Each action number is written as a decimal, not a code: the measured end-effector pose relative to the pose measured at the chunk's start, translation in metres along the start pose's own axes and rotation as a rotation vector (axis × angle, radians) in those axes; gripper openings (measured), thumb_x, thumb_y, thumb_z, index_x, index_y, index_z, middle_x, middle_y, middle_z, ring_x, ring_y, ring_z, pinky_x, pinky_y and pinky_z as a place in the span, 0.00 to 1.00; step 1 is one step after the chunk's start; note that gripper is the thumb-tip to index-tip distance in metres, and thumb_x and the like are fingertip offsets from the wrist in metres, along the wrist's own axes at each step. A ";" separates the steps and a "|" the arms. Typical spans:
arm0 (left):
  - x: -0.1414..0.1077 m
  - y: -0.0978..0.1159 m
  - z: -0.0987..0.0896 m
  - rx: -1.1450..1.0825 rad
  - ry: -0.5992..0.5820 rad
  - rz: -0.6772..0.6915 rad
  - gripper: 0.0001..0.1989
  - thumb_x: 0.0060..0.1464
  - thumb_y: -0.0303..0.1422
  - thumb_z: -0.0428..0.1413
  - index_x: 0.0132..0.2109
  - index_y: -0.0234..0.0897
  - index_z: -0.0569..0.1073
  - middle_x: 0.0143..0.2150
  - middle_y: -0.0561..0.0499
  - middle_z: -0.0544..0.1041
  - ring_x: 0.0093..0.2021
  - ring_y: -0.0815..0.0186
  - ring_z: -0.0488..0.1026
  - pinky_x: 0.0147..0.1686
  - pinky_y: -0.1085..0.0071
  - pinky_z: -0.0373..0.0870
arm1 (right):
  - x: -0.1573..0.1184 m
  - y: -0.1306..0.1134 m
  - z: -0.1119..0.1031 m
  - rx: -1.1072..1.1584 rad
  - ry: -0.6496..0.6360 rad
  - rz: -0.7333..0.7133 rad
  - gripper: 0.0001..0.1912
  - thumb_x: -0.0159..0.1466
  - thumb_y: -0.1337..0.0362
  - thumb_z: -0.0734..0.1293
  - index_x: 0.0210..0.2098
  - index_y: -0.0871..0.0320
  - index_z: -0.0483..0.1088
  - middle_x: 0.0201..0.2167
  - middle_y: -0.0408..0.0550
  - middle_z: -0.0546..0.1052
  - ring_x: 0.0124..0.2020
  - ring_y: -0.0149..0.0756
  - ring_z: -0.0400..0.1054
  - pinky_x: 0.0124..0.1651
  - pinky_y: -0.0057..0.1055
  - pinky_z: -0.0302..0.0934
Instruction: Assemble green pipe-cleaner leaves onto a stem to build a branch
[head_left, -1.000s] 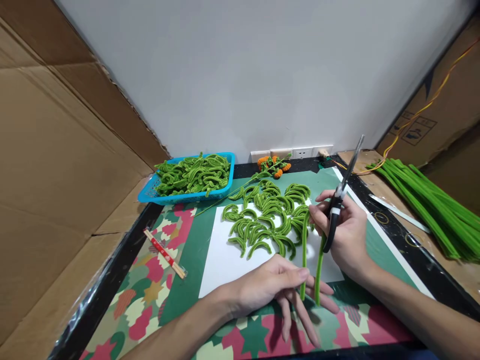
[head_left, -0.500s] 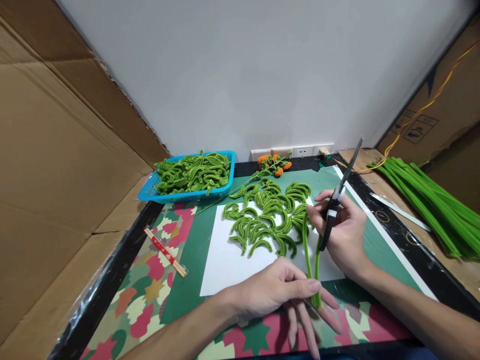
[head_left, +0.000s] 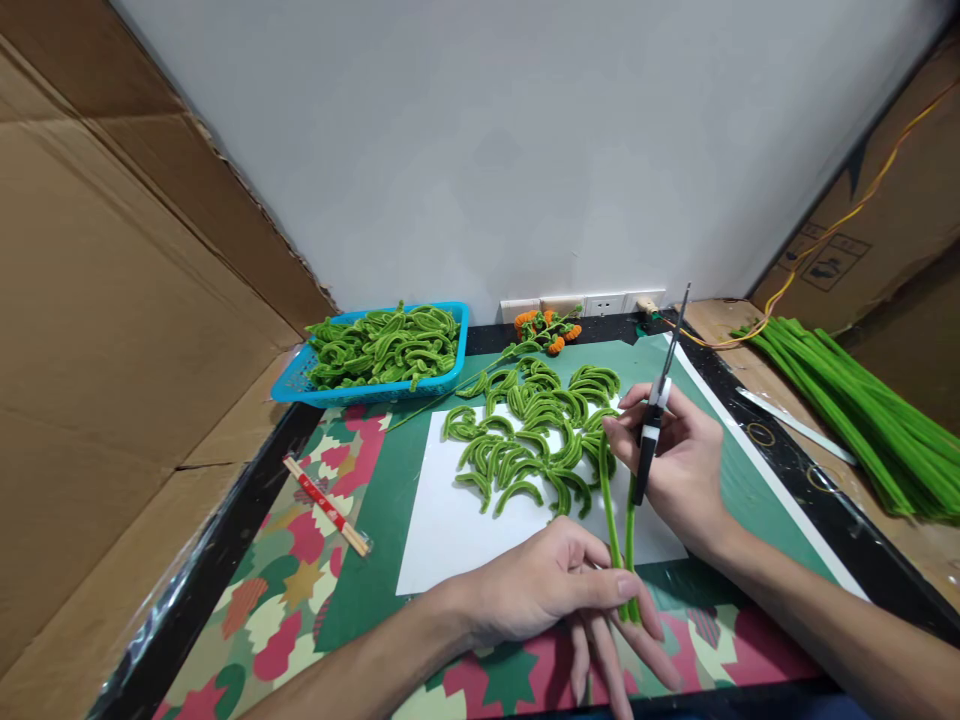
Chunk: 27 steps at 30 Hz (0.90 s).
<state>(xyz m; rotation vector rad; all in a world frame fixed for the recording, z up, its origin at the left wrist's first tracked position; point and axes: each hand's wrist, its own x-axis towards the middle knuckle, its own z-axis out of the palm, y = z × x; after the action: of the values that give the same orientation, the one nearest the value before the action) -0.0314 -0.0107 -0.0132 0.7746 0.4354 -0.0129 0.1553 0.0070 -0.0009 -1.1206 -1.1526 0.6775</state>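
Observation:
Between thumb and fingers, my left hand (head_left: pixel 570 590) pinches the lower ends of green pipe cleaners (head_left: pixel 610 510), two strands of which rise toward my other hand. My right hand (head_left: pixel 686 470) is closed around black-handled scissors (head_left: pixel 647 450), whose blades point up and away from the strands. Its thumb and fingertips also meet the upper part of the pipe cleaners. Just beyond, many short curved green pipe-cleaner pieces (head_left: pixel 517 460) lie on a white sheet (head_left: pixel 427 550) and the green mat (head_left: pixel 367 540).
A blue basket (head_left: pixel 465 345) full of curved green pieces stands at the back left. Orange pipe-cleaner flowers (head_left: pixel 551 325) on a green stem lie behind the sheet. Wrapped chopsticks (head_left: pixel 328 505) rest at left. Long green pipe cleaners (head_left: pixel 862 410) lie at right, by a white strip (head_left: pixel 795 425).
My right hand has shifted slightly left, and the scissors have turned a little more upright. The left hand keeps its pinch on the pipe cleaners. The view has moved slightly.

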 end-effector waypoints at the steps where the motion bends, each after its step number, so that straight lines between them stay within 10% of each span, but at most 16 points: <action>1: 0.000 0.000 0.000 0.006 -0.007 0.005 0.26 0.58 0.53 0.66 0.41 0.30 0.80 0.42 0.31 0.87 0.23 0.58 0.83 0.17 0.72 0.74 | 0.001 0.000 0.000 0.003 -0.005 0.005 0.15 0.58 0.61 0.80 0.39 0.54 0.73 0.30 0.41 0.76 0.27 0.32 0.69 0.31 0.28 0.65; 27: -0.006 0.011 0.010 0.059 0.077 0.129 0.27 0.59 0.54 0.64 0.39 0.29 0.79 0.39 0.28 0.86 0.30 0.51 0.87 0.25 0.67 0.81 | 0.018 -0.004 -0.013 0.366 -0.176 0.357 0.24 0.54 0.58 0.84 0.43 0.54 0.72 0.25 0.37 0.74 0.21 0.25 0.60 0.20 0.22 0.53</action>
<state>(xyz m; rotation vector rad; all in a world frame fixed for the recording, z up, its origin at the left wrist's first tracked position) -0.0314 -0.0108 0.0029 0.8621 0.4592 0.1253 0.1726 0.0169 0.0088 -0.9713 -0.9293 1.2322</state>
